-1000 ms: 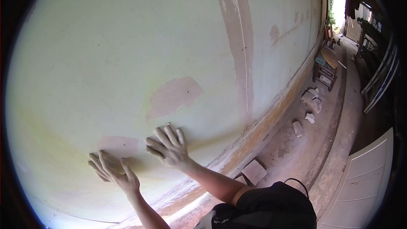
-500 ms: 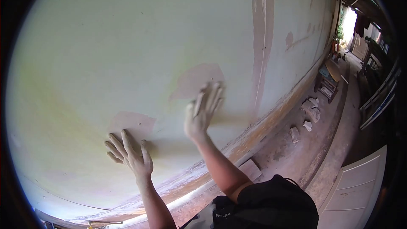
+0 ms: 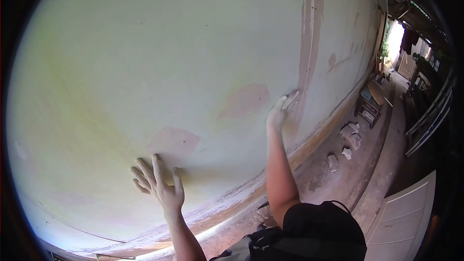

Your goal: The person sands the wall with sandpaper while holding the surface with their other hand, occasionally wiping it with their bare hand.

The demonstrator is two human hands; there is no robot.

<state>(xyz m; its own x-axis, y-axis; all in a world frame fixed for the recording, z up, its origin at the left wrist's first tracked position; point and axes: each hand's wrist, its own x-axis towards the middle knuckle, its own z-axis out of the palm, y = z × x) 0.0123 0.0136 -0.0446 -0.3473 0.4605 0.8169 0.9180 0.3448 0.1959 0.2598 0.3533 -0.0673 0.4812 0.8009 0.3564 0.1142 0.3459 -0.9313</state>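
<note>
My left hand (image 3: 163, 186) is spread on the pale green wall (image 3: 159, 63), its dusty fingers apart and holding nothing. Just above its fingertips is a pinkish-brown patch (image 3: 176, 138) with a small dark dot. Farther right, my right hand (image 3: 280, 112) reaches toward the wall beside a long vertical pinkish strip (image 3: 308, 53). Its fingertips are at the strip's left edge, with the fingers stretched out and no object visible in them. A second pinkish patch (image 3: 246, 100) lies on the wall between the two hands.
Broken pale chunks (image 3: 351, 137) lie on the dusty floor along the wall's foot. Beyond them stands a small stool-like item (image 3: 369, 106). A white panelled board (image 3: 403, 217) leans at lower right, and long metal rails (image 3: 432, 118) stand at the right. A bright doorway is at the far end.
My right hand has moved right, from just below the middle patch to the vertical strip. My left hand stays spread near the lower patch. The view has shifted slightly.
</note>
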